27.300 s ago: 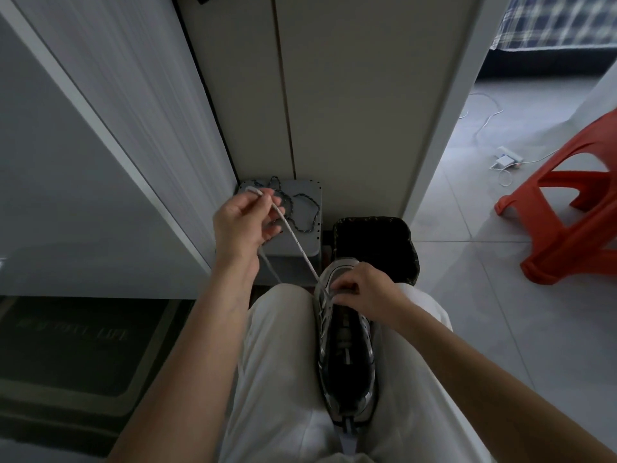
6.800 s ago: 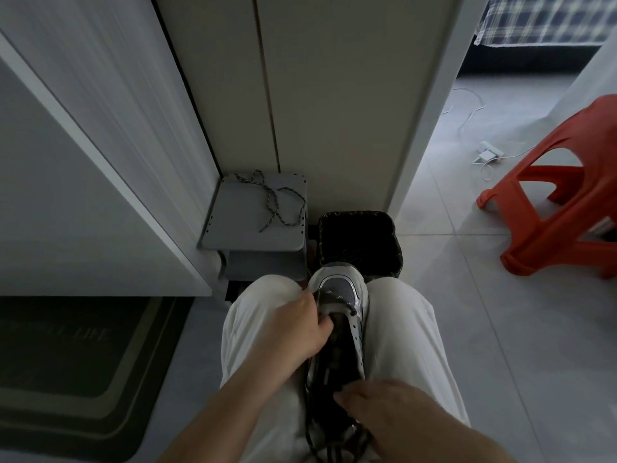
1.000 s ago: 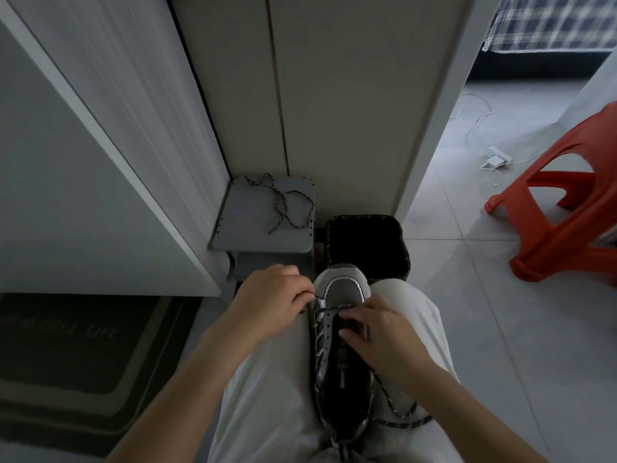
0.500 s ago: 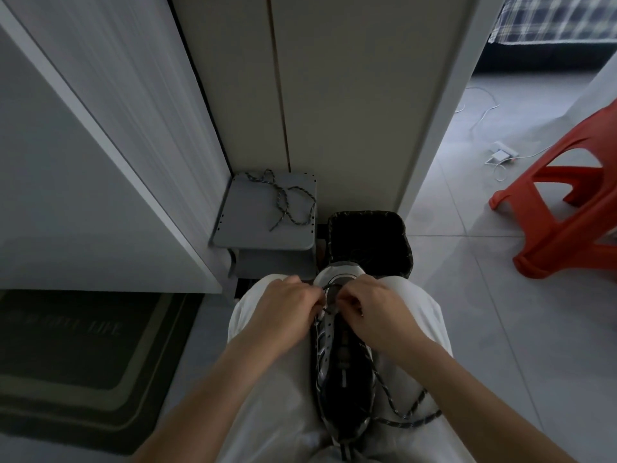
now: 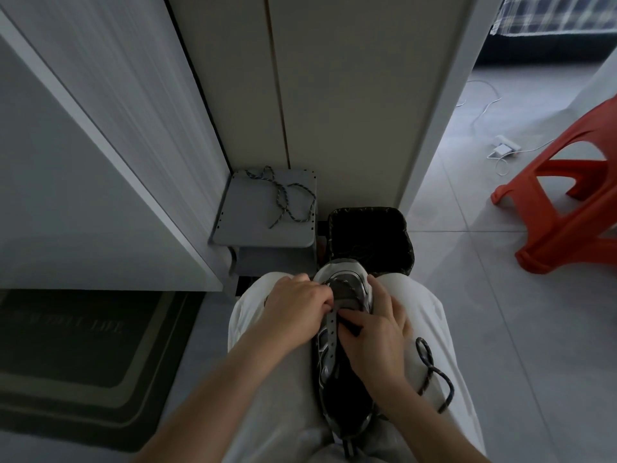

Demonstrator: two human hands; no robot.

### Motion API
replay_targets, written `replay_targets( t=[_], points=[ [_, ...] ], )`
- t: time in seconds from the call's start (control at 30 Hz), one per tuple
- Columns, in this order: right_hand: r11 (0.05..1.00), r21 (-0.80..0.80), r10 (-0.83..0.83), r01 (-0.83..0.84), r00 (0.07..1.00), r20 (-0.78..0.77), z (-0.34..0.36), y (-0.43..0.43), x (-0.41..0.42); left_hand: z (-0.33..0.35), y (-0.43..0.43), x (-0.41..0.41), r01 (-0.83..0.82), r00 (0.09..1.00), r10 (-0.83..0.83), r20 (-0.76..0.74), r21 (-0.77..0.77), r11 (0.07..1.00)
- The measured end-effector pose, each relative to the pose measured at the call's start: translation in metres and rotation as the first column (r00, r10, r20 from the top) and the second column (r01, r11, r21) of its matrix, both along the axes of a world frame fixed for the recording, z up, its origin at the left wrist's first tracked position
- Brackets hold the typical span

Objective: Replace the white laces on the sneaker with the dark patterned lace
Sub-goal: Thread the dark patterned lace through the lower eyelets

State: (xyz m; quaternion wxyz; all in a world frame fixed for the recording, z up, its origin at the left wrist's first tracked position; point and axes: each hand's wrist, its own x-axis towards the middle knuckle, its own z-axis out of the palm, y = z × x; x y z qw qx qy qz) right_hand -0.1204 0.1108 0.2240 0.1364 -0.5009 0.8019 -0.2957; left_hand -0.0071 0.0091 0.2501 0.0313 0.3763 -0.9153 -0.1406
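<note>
Head view: black bin (image 5: 365, 211) beyond sneaker (image 5: 344, 282), contents too dark.

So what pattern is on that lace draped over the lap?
Dark lace with pale flecks, like braided rope; the head view shows it, on the right thigh.

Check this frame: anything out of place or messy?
Nothing damaged or spilled. The dark patterned lace being threaded trails in loose loops over the right thigh, a second dark patterned lace lies tangled on the small grey stand, and a white charger with cable sprawls on the tiled floor.
</note>
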Motion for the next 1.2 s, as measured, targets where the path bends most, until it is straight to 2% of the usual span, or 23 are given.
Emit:
replay_targets(
  t=[0.1, 0.27, 0.37, 0.43, 0.53, 0.63, 0.73, 0.83, 0.93, 1.0, 1.07, 1.13, 1.17, 1.2],
  points=[
    [0.999, 0.026, -0.049, 0.046, 0.991, 0.121, -0.009, -0.006, 0.004, -0.003, -0.003, -0.001, -0.048, 0.999, 0.049, -0.012, 0.063, 0.997],
    [0.999, -0.015, -0.045, 0.046, 0.995, 0.091, -0.017, -0.016, 0.005, -0.007, -0.002, 0.000, -0.142, 0.985, 0.154, -0.080, 0.137, 0.980],
    [0.996, -0.068, 0.059, -0.064, 0.996, -0.074, -0.018, -0.011, 0.002, -0.011, 0.003, 0.002, -0.151, 0.980, 0.171, -0.103, 0.183, 0.972],
    [0.986, -0.048, 0.145, -0.158, 0.967, -0.209, -0.018, -0.007, -0.002, -0.013, 0.004, 0.002, -0.138, 0.984, 0.158, -0.083, 0.209, 0.968],
    [0.966, -0.012, 0.245, -0.260, 0.923, -0.295, -0.010, -0.006, -0.009, -0.012, 0.000, 0.005, -0.112, 0.992, 0.125, -0.034, 0.256, 0.960],
    [0.903, -0.010, 0.397, -0.430, 0.843, -0.363, 0.006, 0.005, -0.022, -0.009, -0.008, 0.009, -0.131, 0.991, 0.137, -0.003, 0.284, 0.950],
    [0.792, 0.002, 0.551, -0.611, 0.713, -0.433, 0.017, 0.034, -0.034, -0.007, -0.015, 0.013, -0.156, 0.986, 0.165, -0.010, 0.286, 0.946],
    [0.691, -0.072, 0.628, -0.719, 0.647, -0.432, 0.016, 0.063, -0.030, -0.004, -0.013, 0.011, -0.155, 0.977, 0.184, -0.108, 0.231, 0.960],
    [0.665, -0.147, 0.637, -0.732, 0.659, -0.400, 0.022, 0.073, -0.024, -0.001, -0.003, 0.009, -0.206, 0.879, 0.271, -0.392, 0.201, 0.958],
    [0.671, -0.107, 0.662, -0.733, 0.658, -0.359, 0.029, 0.068, -0.032, 0.000, 0.004, 0.006, -0.195, 0.858, 0.259, -0.443, 0.186, 0.963],
    [0.752, -0.086, 0.625, -0.653, 0.749, -0.218, 0.032, 0.053, -0.047, 0.002, 0.013, 0.002, -0.203, 0.855, 0.256, -0.450, 0.163, 0.966],
    [0.894, -0.090, 0.438, -0.438, 0.899, -0.024, 0.033, 0.032, -0.057, 0.009, 0.021, 0.001, -0.303, 0.798, 0.307, -0.518, 0.095, 0.948],
    [0.939, -0.064, 0.340, -0.337, 0.939, 0.051, 0.031, 0.021, -0.060, 0.012, 0.025, 0.001, -0.321, 0.795, 0.307, -0.523, 0.067, 0.945],
    [0.961, -0.029, 0.277, -0.275, 0.957, 0.089, 0.026, 0.011, -0.061, 0.013, 0.030, 0.003, -0.259, 0.831, 0.273, -0.484, 0.097, 0.961]
  ],
)
